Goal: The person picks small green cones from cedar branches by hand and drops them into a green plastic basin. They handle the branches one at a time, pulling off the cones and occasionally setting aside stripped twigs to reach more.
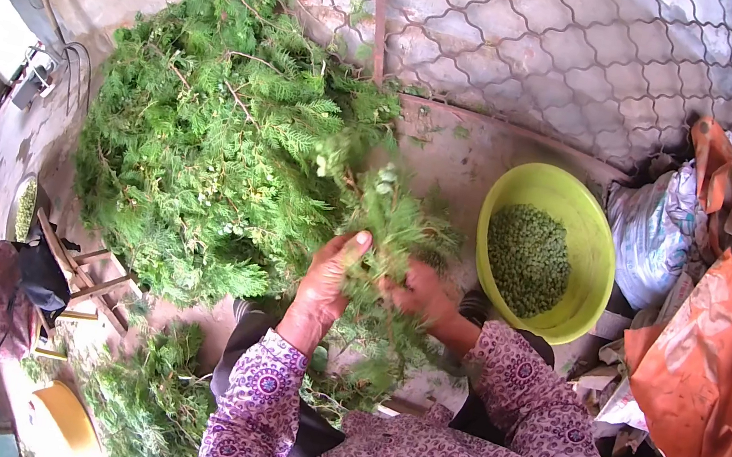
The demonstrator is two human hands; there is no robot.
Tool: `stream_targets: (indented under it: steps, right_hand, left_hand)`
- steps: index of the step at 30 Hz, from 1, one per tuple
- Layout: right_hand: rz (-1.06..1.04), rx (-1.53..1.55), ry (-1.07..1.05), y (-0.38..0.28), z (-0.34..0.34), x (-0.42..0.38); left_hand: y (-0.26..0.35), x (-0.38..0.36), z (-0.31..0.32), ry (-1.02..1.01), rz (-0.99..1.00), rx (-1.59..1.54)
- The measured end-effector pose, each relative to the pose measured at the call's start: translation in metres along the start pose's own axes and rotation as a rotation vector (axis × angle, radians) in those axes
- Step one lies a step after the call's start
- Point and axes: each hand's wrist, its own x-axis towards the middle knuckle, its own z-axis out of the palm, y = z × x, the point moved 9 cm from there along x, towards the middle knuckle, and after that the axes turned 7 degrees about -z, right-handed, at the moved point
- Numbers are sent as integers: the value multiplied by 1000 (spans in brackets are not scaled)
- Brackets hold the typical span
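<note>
My left hand (327, 285) is closed with its thumb up, gripping a leafy evergreen branch (380, 206) in front of my lap. Pale green cones show on the upper part of the branch, which is a little blurred. My right hand (425, 296) is closed at the branch's right side, its fingertips partly hidden by foliage. Whether it pinches a cone or the foliage itself I cannot make out. To the right stands a yellow-green plastic basin (596, 269), tilted towards me, with many small green cones (527, 262) inside.
A large heap of evergreen branches (216, 134) rises at left, beside a wire mesh panel (517, 40). More cut branches (150, 396) lie lower left, near a wooden stool (97, 279) and a yellow container (63, 420). An orange bag (704, 366) and a white sack (649, 234) sit at right.
</note>
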Motion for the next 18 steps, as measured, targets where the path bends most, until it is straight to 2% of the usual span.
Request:
stream_targets:
  steps: [2,3,4,5,6,8,10,11,14,15,16,18]
  right_hand:
    - [-95,-7,-14,-12,8,-4]
    - [-201,-65,-43,-19,11,-7]
    - [-207,-67,-33,-16,14,-10]
    - [-229,-48,-41,-14,22,-12]
    - [-249,-30,-50,-15,27,-13]
    - [-256,-62,-55,-15,27,-14]
    - [-160,117,-116,-12,30,-16]
    - [-513,-357,-14,-8,32,-22]
    - [-622,-322,-60,-3,36,-18]
    - [-466,-256,-107,14,39,-10]
    - [-469,-254,-102,18,35,-11]
    - [-47,-129,-64,58,17,-9]
  left_hand:
    - [-7,5,-9,-71,-33,-43]
    - [-3,0,0,-136,-38,-88]
    - [2,-6,11,-202,-45,-132]
    - [9,-10,11,-62,60,-62]
    - [11,-10,14,-66,60,-55]
    - [8,-11,24,-148,23,-5]
    - [5,-8,21,-153,7,16]
    - [3,-6,18,-167,31,19]
    - [1,0,11,-137,80,13]
    - [5,0,2,-49,146,-13]
    - [10,1,-8,37,213,-39]
    - [10,7,-12,-21,238,-25]
